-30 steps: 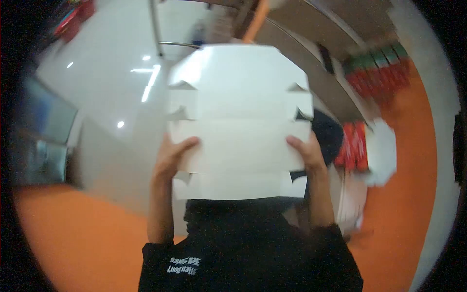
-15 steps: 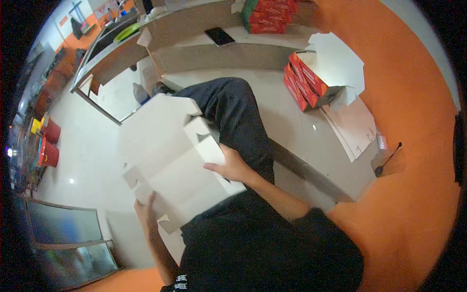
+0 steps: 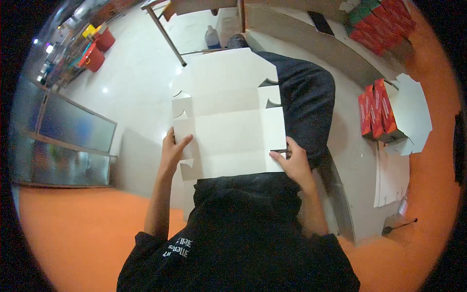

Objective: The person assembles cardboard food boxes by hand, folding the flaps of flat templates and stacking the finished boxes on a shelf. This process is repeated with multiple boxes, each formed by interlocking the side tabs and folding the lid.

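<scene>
With fingers of left hand (image 3: 172,152) and right hand (image 3: 296,164) nearly closed, pinching opposite sides of white cardboard (image 3: 228,129).

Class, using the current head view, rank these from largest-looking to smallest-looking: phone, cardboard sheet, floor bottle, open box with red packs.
1. Cardboard sheet
2. Open box with red packs
3. Phone and floor bottle: too alike to rank against each other.

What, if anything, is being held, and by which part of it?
The left hand and right hand hold a cardboard sheet by its opposite side edges.
</scene>
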